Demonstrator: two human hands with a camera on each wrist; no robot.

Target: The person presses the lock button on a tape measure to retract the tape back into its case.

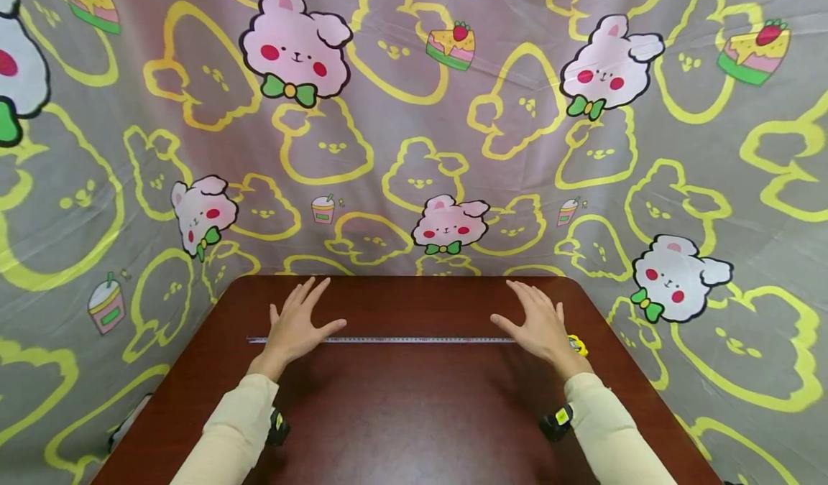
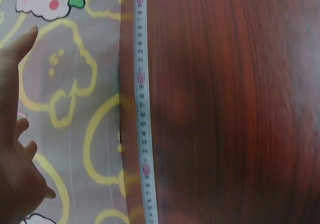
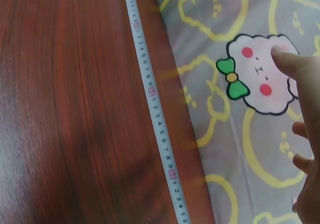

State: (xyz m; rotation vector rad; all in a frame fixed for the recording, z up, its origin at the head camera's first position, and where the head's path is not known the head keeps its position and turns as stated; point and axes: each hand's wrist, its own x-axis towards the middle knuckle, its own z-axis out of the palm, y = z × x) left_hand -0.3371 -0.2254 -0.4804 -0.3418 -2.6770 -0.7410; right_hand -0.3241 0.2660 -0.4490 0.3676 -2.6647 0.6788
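A tape measure's blade [image 1: 417, 340] is drawn out in a straight line across the brown table. Its yellow case [image 1: 578, 345] sits at the right end, partly behind the right wrist. My left hand [image 1: 296, 328] hovers over the left part of the blade, fingers spread and holding nothing. Over the right part is my right hand [image 1: 538, 328], also spread and bare. Both thumbs point inward. In the left wrist view, numbers run along the blade [image 2: 143, 109], with the hand [image 2: 17, 149] at the left edge. The right wrist view shows the blade [image 3: 159, 119] and part of the hand [image 3: 311, 119].
The dark brown table [image 1: 414, 391] has rounded far corners. A grey curtain [image 1: 388, 205] printed with rabbit faces and yellow outlines surrounds its back and sides. Black devices with yellow labels, one by the left forearm [image 1: 226, 424] and one by the right, hang at the cuffs.
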